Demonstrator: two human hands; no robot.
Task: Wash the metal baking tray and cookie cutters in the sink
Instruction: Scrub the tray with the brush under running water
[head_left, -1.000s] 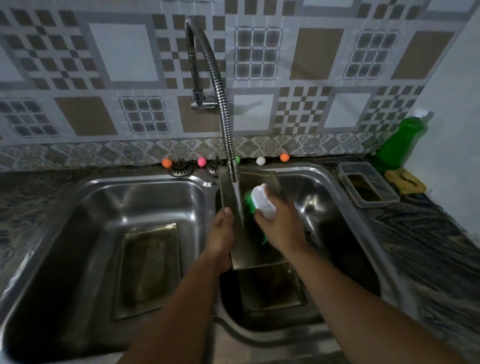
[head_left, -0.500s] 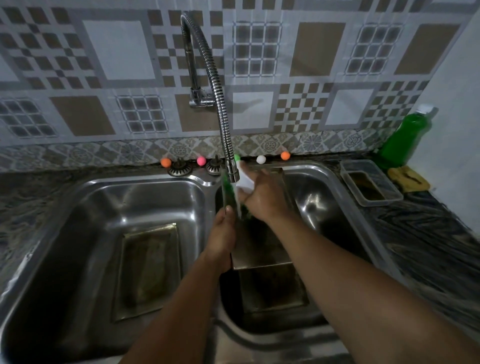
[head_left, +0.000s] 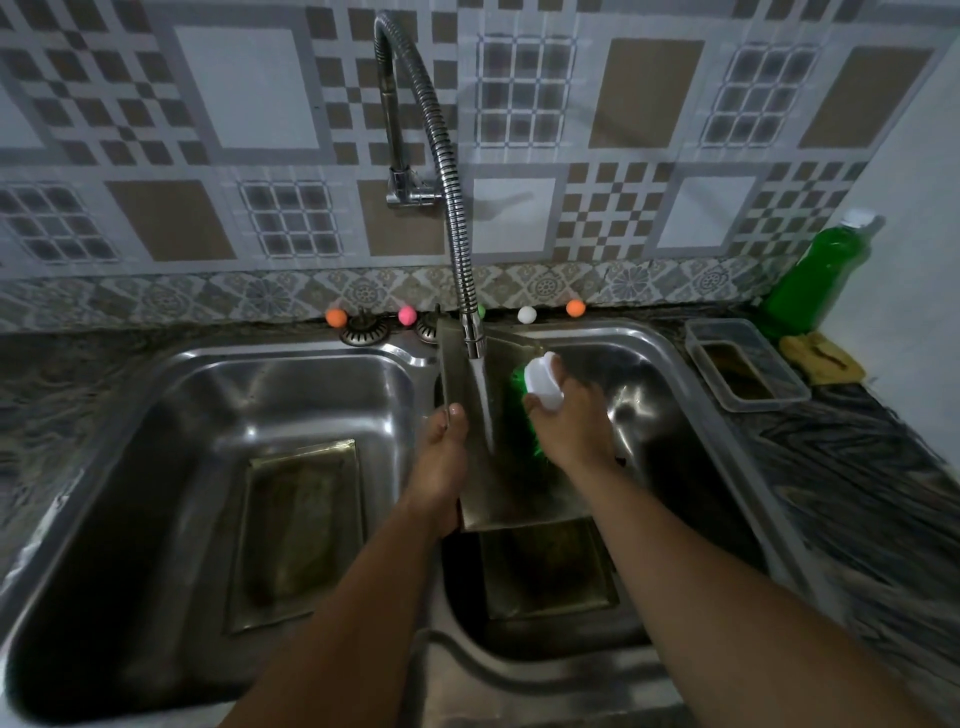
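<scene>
— Hands?
— Left hand (head_left: 441, 457) grips the flat metal baking tray (head_left: 511, 483), tilted over the right basin of the steel double sink (head_left: 670, 364); right hand (head_left: 574, 421) clasps a white-handled green brush (head_left: 540, 387) against it.
— Any writing?
— None readable on the green soap bottle (head_left: 818, 275).

Left basin (head_left: 156, 441) lies open (one tray (head_left: 301, 530) flat on its floor); faucet (head_left: 452, 208) overhangs the divider.

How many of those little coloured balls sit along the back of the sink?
5, in a row from left: orange ball, pink ball, green ball half hidden behind the faucet hose, white ball, orange ball.
</scene>
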